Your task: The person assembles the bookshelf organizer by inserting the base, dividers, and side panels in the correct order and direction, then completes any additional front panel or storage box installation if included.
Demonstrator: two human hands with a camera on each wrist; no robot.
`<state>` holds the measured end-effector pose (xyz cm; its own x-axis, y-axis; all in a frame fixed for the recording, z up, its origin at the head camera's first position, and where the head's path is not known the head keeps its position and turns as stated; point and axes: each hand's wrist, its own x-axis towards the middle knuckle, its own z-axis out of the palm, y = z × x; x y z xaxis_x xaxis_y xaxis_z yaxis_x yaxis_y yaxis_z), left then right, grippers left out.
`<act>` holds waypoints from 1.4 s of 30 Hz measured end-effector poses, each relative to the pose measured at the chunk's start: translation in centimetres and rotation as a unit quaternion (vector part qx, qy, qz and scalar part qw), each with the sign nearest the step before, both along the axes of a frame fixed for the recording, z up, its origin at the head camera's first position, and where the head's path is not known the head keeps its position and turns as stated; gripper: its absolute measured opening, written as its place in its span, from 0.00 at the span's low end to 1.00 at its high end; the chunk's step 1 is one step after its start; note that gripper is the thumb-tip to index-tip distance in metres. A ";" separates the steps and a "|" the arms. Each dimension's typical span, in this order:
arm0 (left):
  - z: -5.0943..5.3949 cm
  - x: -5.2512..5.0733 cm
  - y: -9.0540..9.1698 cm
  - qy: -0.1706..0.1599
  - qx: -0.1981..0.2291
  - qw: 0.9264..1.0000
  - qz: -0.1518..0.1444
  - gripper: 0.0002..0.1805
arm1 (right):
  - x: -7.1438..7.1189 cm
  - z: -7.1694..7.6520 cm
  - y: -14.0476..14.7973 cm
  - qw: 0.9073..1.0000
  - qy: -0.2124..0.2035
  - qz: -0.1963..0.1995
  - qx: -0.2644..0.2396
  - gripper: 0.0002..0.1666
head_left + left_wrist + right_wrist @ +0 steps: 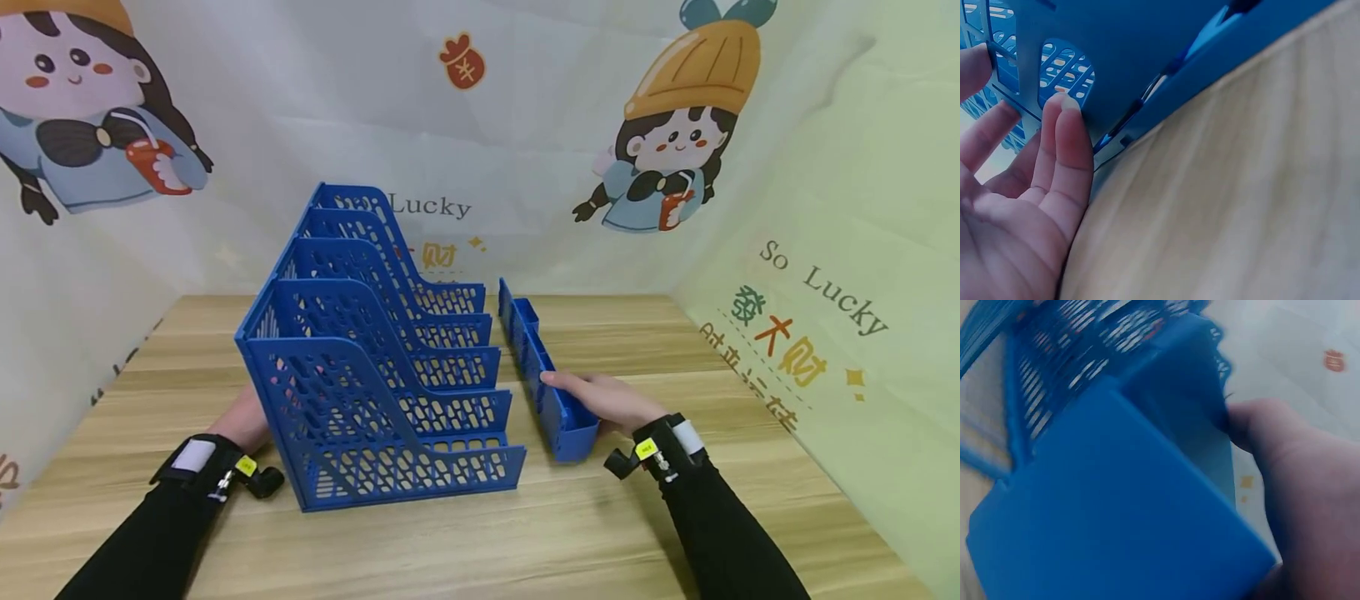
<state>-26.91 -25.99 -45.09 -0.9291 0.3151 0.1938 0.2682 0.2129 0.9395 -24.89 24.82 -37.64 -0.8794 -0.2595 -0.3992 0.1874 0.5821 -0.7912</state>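
A blue multi-slot file rack (367, 367) with perforated dividers stands on the table, left of centre. At its left side is my left hand (243, 421), partly hidden behind the rack. The left wrist view shows that hand's fingers (1072, 147) extended, the fingertips touching the rack's panel (1135, 44) beside an oval opening. To the right of the rack, my right hand (618, 400) grips a long, narrow blue compartment box (551, 400). Its thumb (1254, 425) lies over the box's rim in the right wrist view, while the other fingers are mostly hidden.
Wood-grain table (465, 550) lies beneath both blue pieces. A printed cloth (540, 150) with cartoon figures hangs behind and along the sides. A narrow gap separates the rack from the box.
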 end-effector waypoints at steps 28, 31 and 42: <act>-0.2 0.1 -0.3 -0.010 0.025 1.000 0.007 0.20 | 1.9 1.6 -1.8 0.993 0.076 -0.014 -0.095 0.53; -0.1 0.2 -0.3 -0.016 0.016 1.000 0.009 0.21 | 2.0 1.6 -2.0 0.993 0.082 -0.011 -0.086 0.54; 0.1 0.4 -0.3 -0.032 -0.005 0.999 0.018 0.24 | 2.3 1.3 -2.6 0.995 0.078 -0.008 -0.063 0.54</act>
<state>-26.49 -26.27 -44.96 -0.9501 0.2833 0.1308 0.1999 0.2304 0.9524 -22.56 22.23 -36.30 -0.9322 -0.2847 -0.2236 0.0655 0.4749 -0.8776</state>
